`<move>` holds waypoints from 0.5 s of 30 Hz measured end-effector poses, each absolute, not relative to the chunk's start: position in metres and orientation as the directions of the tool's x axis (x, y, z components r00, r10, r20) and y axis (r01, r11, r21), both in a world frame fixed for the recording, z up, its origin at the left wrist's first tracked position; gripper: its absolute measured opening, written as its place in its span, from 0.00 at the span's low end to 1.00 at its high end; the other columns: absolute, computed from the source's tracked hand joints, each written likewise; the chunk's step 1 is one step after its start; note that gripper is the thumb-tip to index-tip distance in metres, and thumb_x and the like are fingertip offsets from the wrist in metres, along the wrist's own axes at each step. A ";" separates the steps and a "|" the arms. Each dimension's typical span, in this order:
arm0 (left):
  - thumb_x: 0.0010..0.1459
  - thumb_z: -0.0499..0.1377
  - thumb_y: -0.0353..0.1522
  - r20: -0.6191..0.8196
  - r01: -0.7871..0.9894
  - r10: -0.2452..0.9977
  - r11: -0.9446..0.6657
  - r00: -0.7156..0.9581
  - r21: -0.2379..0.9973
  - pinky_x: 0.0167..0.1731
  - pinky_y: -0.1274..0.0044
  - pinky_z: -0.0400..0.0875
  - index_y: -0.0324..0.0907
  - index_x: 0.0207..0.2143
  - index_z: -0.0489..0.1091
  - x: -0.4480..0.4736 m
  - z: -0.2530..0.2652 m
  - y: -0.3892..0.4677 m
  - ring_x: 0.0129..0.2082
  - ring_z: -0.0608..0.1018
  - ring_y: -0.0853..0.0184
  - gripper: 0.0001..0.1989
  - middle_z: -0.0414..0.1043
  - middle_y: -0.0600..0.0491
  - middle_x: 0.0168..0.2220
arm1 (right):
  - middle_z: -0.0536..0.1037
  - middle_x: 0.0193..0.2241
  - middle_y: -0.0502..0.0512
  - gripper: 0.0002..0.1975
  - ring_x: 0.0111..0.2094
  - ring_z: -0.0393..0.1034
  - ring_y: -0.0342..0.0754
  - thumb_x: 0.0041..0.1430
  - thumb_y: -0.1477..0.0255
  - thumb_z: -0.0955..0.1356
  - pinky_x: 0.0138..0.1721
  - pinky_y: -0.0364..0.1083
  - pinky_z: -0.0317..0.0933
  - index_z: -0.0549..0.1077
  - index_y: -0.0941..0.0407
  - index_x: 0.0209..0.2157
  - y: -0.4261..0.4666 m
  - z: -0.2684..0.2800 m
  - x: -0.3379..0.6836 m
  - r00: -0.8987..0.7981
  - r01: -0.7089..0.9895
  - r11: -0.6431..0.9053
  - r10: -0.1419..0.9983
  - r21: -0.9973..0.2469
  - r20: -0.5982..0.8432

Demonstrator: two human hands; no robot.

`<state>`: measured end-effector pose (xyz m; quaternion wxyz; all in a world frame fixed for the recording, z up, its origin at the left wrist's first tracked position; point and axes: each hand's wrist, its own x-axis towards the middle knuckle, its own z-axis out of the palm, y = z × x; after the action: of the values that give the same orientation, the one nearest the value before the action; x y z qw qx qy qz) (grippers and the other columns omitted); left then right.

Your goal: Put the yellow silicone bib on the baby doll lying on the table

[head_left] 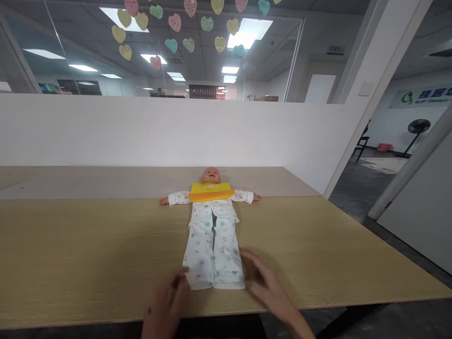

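Observation:
On the table a baby doll [211, 175] lies on its back, head toward the wall and arms spread out sideways. It wears a white patterned top [180, 197] and white patterned trousers [202, 245]. A yellow bib [211, 189] with an orange lower pocket covers its chest. My left hand [167, 301], blurred, is by the left trouser cuff with its fingers bent; whether it grips the cloth cannot be made out. Beside the right trouser leg is my right hand [266, 285], fingers and thumb apart, holding nothing. The doll's feet do not show.
The wooden table [106, 263] has a greyish sheet [106, 181] along its back. A white low wall [158, 132] with glass above stands behind it. Heart-shaped notes [174, 22] hang on the glass. At right, a doorway shows a black fan [418, 127] and a red basin [384, 147].

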<state>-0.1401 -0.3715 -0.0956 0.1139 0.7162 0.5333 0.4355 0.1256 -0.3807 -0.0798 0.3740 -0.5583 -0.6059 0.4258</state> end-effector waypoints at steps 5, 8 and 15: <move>0.52 0.50 0.31 0.183 0.719 0.979 -0.063 -0.090 0.692 0.36 0.76 0.69 0.36 0.40 0.68 -0.157 -0.074 -0.273 0.32 0.75 0.65 0.14 0.73 0.50 0.30 | 0.63 0.53 0.59 0.28 0.50 0.63 0.40 0.52 0.66 0.60 0.55 0.41 0.60 0.61 0.62 0.54 -0.318 -0.084 0.139 0.127 0.337 -0.071 0.991 -0.939 -0.029; 0.54 0.51 0.35 0.062 0.834 0.997 0.005 -0.046 0.551 0.38 0.72 0.67 0.40 0.42 0.67 -0.147 -0.071 -0.239 0.39 0.75 0.62 0.15 0.73 0.49 0.37 | 0.61 0.54 0.57 0.28 0.50 0.63 0.39 0.54 0.68 0.60 0.54 0.39 0.59 0.57 0.60 0.57 -0.273 -0.082 0.136 0.206 0.610 -0.094 0.978 -0.787 0.043; 0.57 0.48 0.37 0.097 0.922 0.994 0.008 -0.049 0.388 0.39 0.68 0.65 0.44 0.40 0.68 -0.120 -0.065 -0.228 0.44 0.73 0.57 0.14 0.70 0.48 0.44 | 0.65 0.50 0.53 0.21 0.49 0.63 0.43 0.58 0.64 0.58 0.48 0.40 0.57 0.61 0.49 0.54 -0.239 -0.062 0.111 0.233 0.921 -0.209 0.972 -0.330 0.032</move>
<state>-0.1199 -0.2281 -0.0648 0.1026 0.6817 0.7025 0.1768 0.1106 -0.2394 -0.0624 0.1412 -0.7722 -0.6127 0.0911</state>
